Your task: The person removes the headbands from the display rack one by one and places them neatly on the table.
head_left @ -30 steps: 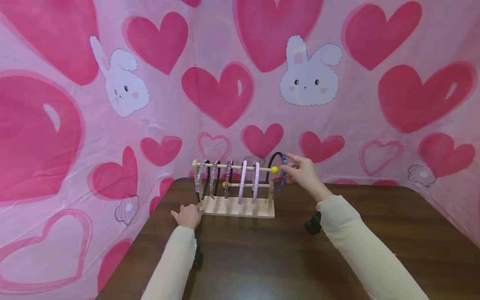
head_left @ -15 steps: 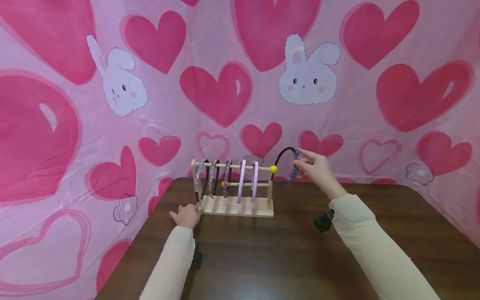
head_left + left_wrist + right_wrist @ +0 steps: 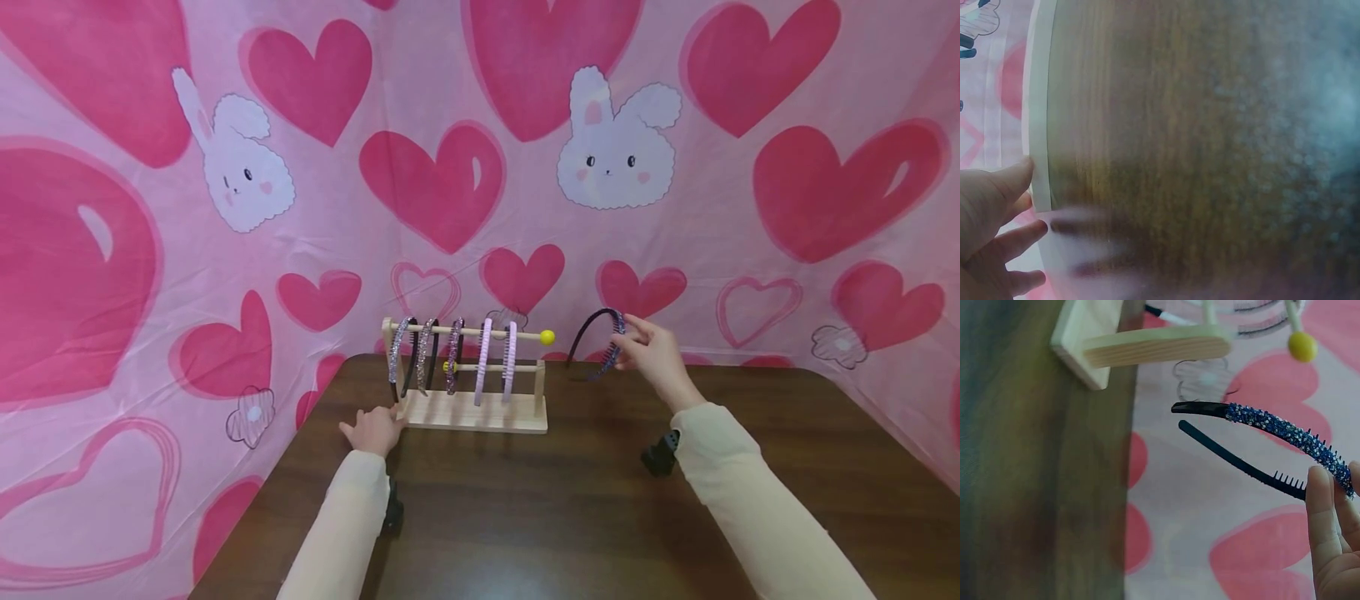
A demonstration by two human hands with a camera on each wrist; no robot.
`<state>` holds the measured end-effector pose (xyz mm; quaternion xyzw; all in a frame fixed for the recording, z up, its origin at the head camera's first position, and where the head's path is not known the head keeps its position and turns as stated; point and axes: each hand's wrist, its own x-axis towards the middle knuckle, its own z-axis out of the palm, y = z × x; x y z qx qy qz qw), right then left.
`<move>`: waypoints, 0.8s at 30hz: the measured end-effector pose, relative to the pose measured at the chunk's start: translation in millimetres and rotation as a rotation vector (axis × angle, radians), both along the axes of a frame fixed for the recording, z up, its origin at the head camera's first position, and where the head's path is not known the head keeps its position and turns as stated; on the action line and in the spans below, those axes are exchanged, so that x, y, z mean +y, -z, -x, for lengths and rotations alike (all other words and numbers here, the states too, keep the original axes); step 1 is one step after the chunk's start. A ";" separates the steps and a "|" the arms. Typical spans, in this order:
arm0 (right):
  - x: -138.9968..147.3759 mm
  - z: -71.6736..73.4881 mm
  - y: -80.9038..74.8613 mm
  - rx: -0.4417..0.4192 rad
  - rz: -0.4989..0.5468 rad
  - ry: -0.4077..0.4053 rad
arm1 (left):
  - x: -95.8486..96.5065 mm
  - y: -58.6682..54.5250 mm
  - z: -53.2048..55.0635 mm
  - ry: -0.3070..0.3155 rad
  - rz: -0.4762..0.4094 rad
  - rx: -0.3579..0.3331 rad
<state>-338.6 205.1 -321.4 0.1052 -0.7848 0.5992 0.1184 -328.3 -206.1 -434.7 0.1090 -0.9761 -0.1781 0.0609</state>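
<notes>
My right hand [image 3: 651, 354] pinches a headband [image 3: 1285, 431] with blue glitter, a black band and comb teeth, held in the air to the right of the wooden headband stand [image 3: 472, 421]. Both tips of the headband point towards the stand in the right wrist view. My left hand [image 3: 373, 431] holds the left front corner of the stand's base [image 3: 1039, 112] between thumb and fingers. On the stand's upper rod hang a silver glitter headband [image 3: 397, 354], more glitter ones, and two pink ribbed headbands [image 3: 484, 362] [image 3: 510, 362].
A yellow ball [image 3: 547, 337] caps the right end of the upper rod. The lower rod [image 3: 502, 368] runs behind, joined to a short post [image 3: 540, 387]. The stand rests on a dark wooden table [image 3: 517, 508], with a pink heart-patterned cloth [image 3: 525, 208] hanging behind.
My right hand has drawn the blue glitter headband to the right, past the yellow ball and clear of the upper rod. My left hand has stayed at the stand's corner.
</notes>
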 end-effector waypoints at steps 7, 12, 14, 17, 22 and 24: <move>6.2 5.7 23.2 -0.001 -0.057 0.066 | 1.0 -1.5 -2.0 0.000 0.001 0.017; 10.9 7.4 38.1 -0.012 -0.070 0.086 | 1.0 -0.8 -1.2 -0.001 -0.007 0.012; 12.4 7.0 43.4 -0.014 -0.080 0.097 | 0.6 -0.5 -0.8 -0.003 -0.009 0.004; 14.6 6.7 50.8 -0.027 -0.094 0.116 | -0.2 -0.4 -0.6 -0.003 -0.009 -0.004; 16.8 5.9 60.1 -0.063 -0.078 0.140 | -0.8 1.3 0.9 -0.002 -0.012 0.000; 17.8 5.7 62.7 -0.076 -0.066 0.151 | -0.9 2.2 1.8 -0.001 -0.015 0.003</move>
